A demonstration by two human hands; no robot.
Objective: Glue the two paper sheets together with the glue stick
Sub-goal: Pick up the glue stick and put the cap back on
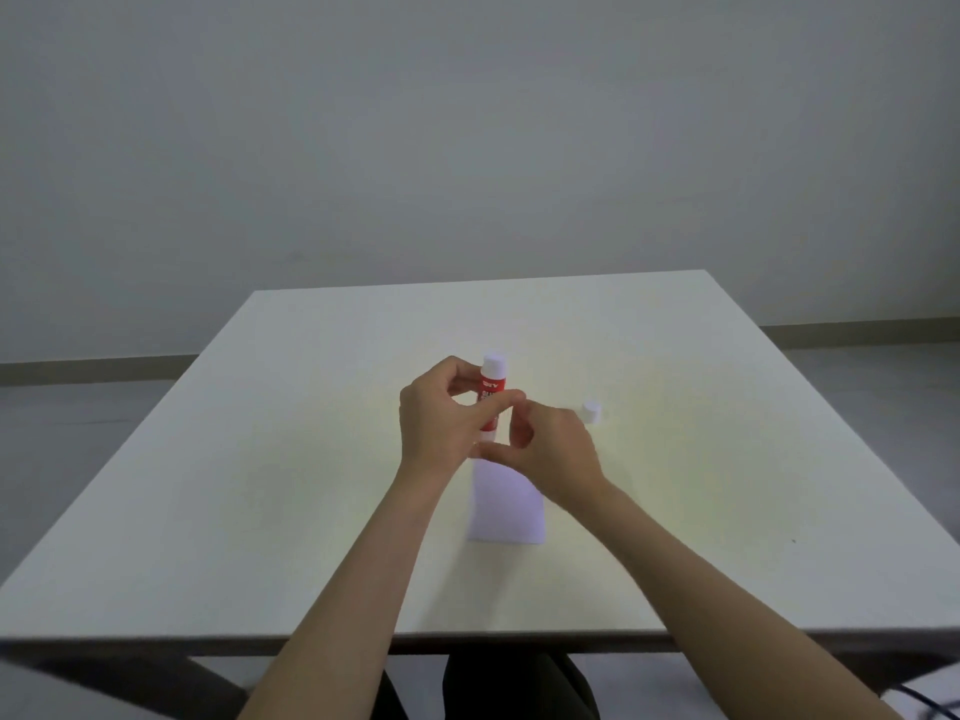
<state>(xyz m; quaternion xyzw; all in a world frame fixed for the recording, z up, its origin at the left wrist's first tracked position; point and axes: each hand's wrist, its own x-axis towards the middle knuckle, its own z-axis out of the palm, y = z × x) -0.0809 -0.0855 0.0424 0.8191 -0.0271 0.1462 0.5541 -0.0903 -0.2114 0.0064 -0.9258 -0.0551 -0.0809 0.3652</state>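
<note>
A red glue stick with a white top stands upright above the middle of the table. My left hand is closed around its red body. My right hand pinches the stick's white lower end with thumb and fingers. Just below the hands, a white paper sheet lies flat on the table, its far end hidden by the hands. I cannot tell whether a second sheet lies with it. A small white cap stands on the table to the right of my right hand.
The white table reaches to a near edge at the bottom of the view. A plain wall and grey floor lie behind it. Dark trousers show under the near edge.
</note>
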